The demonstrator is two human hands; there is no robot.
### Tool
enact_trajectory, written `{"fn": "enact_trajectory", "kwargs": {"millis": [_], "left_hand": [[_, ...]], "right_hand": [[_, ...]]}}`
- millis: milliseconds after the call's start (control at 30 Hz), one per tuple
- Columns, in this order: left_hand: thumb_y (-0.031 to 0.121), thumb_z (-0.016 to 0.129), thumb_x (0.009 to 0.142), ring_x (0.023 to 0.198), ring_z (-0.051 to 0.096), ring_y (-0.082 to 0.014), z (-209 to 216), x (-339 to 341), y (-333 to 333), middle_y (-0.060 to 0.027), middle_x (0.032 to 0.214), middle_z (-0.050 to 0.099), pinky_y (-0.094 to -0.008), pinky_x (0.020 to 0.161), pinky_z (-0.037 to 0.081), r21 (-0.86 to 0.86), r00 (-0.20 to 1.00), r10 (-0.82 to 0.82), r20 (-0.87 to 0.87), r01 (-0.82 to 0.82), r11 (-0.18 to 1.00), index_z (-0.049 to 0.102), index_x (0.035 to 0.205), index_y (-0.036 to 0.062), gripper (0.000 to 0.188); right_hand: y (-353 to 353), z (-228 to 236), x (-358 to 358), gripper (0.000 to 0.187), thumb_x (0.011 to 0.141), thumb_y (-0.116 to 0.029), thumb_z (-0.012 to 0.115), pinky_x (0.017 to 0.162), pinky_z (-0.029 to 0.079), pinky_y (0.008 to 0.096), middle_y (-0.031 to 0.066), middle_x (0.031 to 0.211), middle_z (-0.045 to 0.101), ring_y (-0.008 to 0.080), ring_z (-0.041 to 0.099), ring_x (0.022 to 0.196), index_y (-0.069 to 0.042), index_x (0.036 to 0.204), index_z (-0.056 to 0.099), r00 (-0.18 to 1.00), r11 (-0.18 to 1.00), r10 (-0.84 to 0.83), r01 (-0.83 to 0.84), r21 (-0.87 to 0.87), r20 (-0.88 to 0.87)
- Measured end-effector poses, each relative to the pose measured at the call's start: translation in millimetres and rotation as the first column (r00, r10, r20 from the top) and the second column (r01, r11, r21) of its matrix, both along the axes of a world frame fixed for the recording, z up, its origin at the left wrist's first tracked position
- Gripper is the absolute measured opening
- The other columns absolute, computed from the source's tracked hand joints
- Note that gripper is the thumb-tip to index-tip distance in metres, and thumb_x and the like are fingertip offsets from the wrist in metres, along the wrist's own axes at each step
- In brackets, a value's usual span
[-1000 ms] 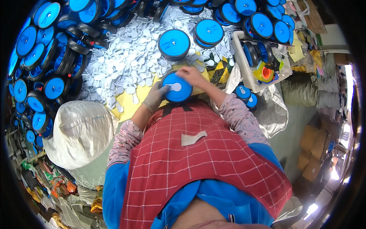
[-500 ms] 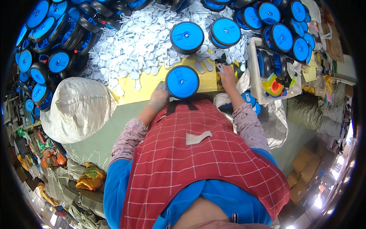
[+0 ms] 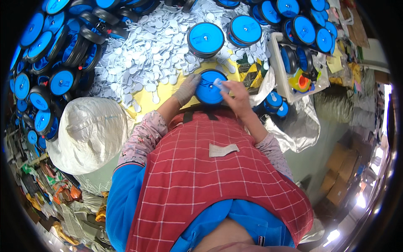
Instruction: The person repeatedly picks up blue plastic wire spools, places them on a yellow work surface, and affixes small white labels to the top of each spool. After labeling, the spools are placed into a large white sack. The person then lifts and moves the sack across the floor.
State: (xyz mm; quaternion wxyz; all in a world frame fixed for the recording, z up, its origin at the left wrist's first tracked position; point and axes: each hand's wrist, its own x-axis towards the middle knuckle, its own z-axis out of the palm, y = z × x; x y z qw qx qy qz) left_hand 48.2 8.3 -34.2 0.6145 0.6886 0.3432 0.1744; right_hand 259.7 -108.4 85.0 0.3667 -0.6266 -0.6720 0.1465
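Note:
In front of my apron a blue wheel with a black tyre (image 3: 208, 94) lies face up at the near edge of the table. My left hand (image 3: 187, 89), in a thin pale glove, grips its left rim. Over the wheel's right part is my bare right hand (image 3: 237, 99), fingers closed on a small pale grey plastic piece (image 3: 219, 83). That piece is above the wheel face; whether it touches I cannot tell. Just beyond, loose pale paddle-shaped pieces (image 3: 157, 63) are heaped on a yellow sheet (image 3: 168, 91).
Two more blue wheels (image 3: 205, 38) lie on the heap. Many wheels (image 3: 63, 82) are piled at the left, others (image 3: 304, 30) at the far right. A white bin (image 3: 277, 67) holds wheels and a yellow-orange part (image 3: 300, 81). A white sack (image 3: 90, 134) stands at the left.
My right hand has come from the table's right side to over the wheel, carrying the small plastic piece. The wheel and my left hand have shifted slightly right.

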Motion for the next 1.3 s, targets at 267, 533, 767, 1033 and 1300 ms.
{"fn": "enact_trajectory", "kwargs": {"millis": [267, 533, 767, 1033, 1300], "left_hand": [[0.034, 0.061, 0.096, 0.103, 0.06, -0.0181, 63, -4, -22, -0.0135, 0.12, 0.06, -0.0313, 0.086, 0.052, -0.625, 0.972, 0.223, 0.079, -0.126, 0.771, 0.047, 0.134, 0.0009, 0.052], [0.033, 0.064, 0.094, 0.099, 0.06, -0.0171, 63, -8, -15, -0.012, 0.117, 0.062, -0.0301, 0.081, 0.051, -0.477, 0.992, 0.105, -0.066, -0.123, 0.87, 0.046, 0.136, 0.0012, 0.056], [0.03, 0.064, 0.094, 0.101, 0.06, -0.018, 58, 10, 63, -0.0115, 0.113, 0.059, -0.0287, 0.086, 0.05, -0.404, 0.831, 0.548, 0.097, -0.471, 0.784, 0.046, 0.132, -0.0063, 0.055], [0.022, 0.057, 0.099, 0.09, 0.063, -0.0205, 83, 71, 102, -0.0096, 0.104, 0.061, -0.0335, 0.076, 0.055, -0.721, 0.758, 0.629, 0.174, -0.338, 0.606, 0.051, 0.122, -0.0029, 0.035], [0.025, 0.058, 0.098, 0.111, 0.057, -0.0202, 110, 1, -8, -0.0124, 0.127, 0.057, -0.0343, 0.095, 0.049, -0.717, 0.898, 0.415, 0.15, -0.19, 0.671, 0.04, 0.145, 0.0021, 0.056]], "right_hand": [[19, -13, -45, 0.046, 0.073, -0.026, 0.08, 0.1, 0.041, 0.0442, 0.0119, 0.117, 0.06, 0.0348, 0.053, 0.113, -0.013, 0.115, 0.067, 0.976, 0.995, -0.088, 0.097, -0.035, 0.198], [62, -14, -17, 0.072, 0.065, -0.036, 0.084, 0.094, 0.049, 0.0403, 0.0201, 0.117, 0.061, 0.036, 0.061, 0.108, -0.01, 0.128, 0.059, 0.996, 0.807, -0.034, -0.02, -0.591, -0.079], [-12, 95, 124, 0.032, 0.081, -0.022, 0.075, 0.089, 0.051, 0.0322, 0.0118, 0.105, 0.072, 0.0231, 0.067, 0.1, -0.007, 0.11, 0.071, 0.992, 0.692, -0.042, -0.057, -0.72, -0.118], [46, -53, 102, 0.019, 0.081, -0.015, 0.067, 0.088, 0.049, 0.0417, 0.0147, 0.099, 0.062, 0.0341, 0.061, 0.099, -0.005, 0.097, 0.065, 0.998, 0.894, -0.035, 0.054, -0.444, 0.052], [54, -125, 96, 0.03, 0.085, -0.013, 0.061, 0.09, 0.048, 0.0433, 0.0176, 0.111, 0.061, 0.0357, 0.055, 0.106, -0.006, 0.114, 0.06, 0.975, 0.903, -0.181, 0.218, -0.371, 0.132]]}}
